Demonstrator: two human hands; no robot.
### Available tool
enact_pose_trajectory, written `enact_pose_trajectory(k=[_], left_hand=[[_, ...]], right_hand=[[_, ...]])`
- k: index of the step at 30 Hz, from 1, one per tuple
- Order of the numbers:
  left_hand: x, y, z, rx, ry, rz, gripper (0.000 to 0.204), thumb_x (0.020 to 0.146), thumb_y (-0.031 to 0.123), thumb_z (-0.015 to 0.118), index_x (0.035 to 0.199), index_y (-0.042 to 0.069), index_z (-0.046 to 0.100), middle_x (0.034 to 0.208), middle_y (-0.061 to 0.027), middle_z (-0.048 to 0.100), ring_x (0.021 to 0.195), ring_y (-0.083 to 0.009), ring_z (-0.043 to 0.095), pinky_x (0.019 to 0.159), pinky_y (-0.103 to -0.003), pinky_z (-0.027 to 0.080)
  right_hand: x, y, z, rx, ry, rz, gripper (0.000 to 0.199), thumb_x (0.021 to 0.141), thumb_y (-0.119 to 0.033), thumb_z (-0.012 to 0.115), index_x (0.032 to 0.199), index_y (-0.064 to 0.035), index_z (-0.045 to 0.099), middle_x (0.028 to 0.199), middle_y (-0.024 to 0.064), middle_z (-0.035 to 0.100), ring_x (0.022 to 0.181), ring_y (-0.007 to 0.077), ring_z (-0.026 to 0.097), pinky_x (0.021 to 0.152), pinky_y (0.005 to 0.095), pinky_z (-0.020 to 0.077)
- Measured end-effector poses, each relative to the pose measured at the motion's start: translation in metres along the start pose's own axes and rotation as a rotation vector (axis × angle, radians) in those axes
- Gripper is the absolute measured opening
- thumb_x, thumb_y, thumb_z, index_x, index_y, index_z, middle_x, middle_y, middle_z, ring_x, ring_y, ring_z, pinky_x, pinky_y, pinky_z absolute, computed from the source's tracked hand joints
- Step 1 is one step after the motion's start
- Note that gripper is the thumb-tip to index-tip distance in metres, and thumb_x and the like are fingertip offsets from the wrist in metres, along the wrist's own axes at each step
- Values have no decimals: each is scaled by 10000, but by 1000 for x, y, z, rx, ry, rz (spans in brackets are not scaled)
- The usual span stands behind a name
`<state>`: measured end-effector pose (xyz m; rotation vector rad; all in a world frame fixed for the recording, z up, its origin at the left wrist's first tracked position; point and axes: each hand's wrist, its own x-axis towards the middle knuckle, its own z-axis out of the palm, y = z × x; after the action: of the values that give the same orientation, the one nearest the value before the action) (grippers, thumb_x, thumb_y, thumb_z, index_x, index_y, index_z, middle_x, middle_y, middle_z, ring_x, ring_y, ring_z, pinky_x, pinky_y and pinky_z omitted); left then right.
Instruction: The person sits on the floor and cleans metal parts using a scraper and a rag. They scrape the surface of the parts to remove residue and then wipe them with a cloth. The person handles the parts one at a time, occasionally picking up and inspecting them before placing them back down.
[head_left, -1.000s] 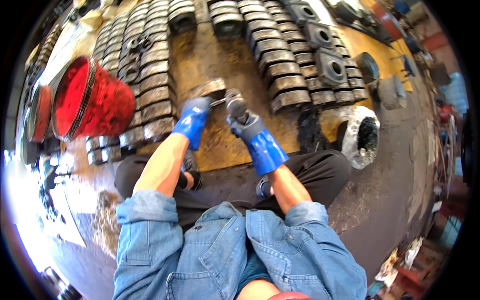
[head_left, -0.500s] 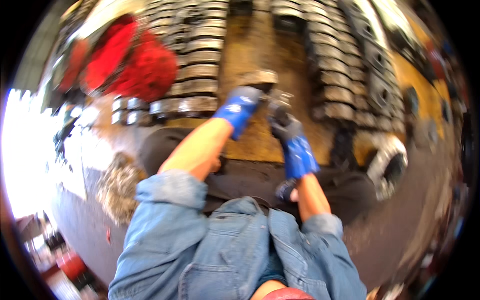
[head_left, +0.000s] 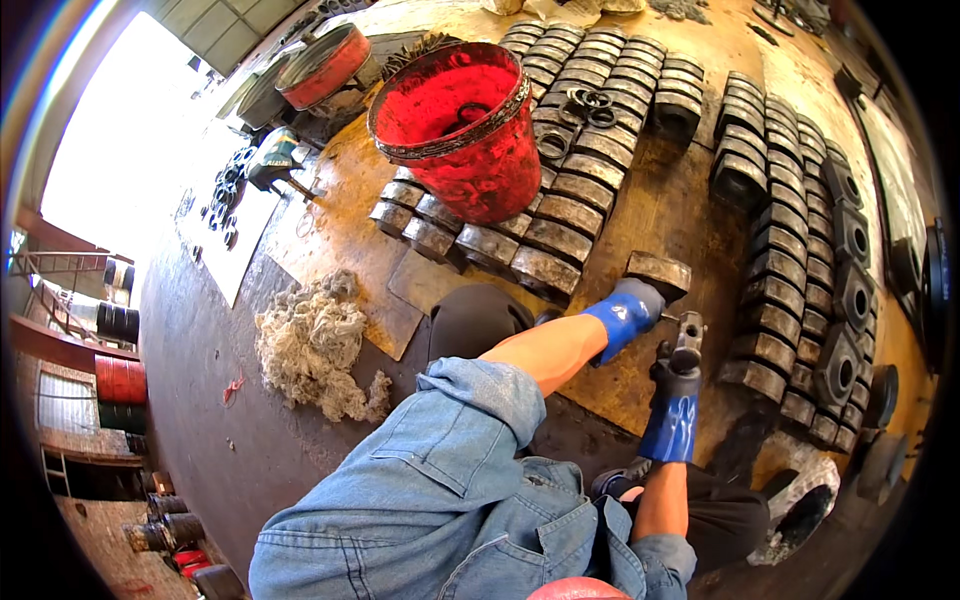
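Note:
My left hand (head_left: 628,308), in a blue and grey work glove, is closed on a curved-top, worn metal block (head_left: 660,271) standing on the brown board. Just to its right, my right hand (head_left: 676,378), in a matching glove, grips a silvery hand tool with a rounded metal body (head_left: 689,334). The tool's tip points toward the block, but I cannot tell whether they touch. Long rows of similar metal blocks (head_left: 560,240) stand to the left of my hands, and more rows (head_left: 765,330) stand to the right.
A red bucket (head_left: 470,180) stands by the left rows. A pile of pale fibre waste (head_left: 315,345) lies on the floor at left, near a cordless power tool (head_left: 275,160). Black rings (head_left: 592,105) rest on the blocks. Square plates with holes (head_left: 857,300) line the right.
The view has swung left, so my hands, the block rows and the bucket appear farther right. The blur has gone. Both hands keep hold of the block and the tool.

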<state>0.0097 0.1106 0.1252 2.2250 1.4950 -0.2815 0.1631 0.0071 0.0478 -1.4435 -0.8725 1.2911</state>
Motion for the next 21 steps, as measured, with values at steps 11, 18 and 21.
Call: enact_pose_trajectory(k=[11,18,21], left_hand=[[21,-23,49,-67,271,78,256,901,181,506,1023,112,721,1025,-166,700,941,-345,678,798,-446,547],[14,-27,34,65,74,23,254,834,172,566,1034,99,706,1019,-202,686,955,-359,668,812,-447,536],[19,-14,33,82,-67,34,324,813,188,592,1127,148,663,1047,-181,685,984,-352,660,834,-437,529]], right_hand=[[14,22,-16,-398,-20,31,218,853,-227,718,782,-33,648,607,38,588,511,141,564,460,310,433],[5,-4,-2,-463,69,-346,241,829,-179,732,999,-15,688,883,103,724,810,153,693,720,299,546],[-10,-35,-4,-478,-65,81,235,838,-164,718,1028,-29,698,901,119,725,859,163,695,771,299,540]])
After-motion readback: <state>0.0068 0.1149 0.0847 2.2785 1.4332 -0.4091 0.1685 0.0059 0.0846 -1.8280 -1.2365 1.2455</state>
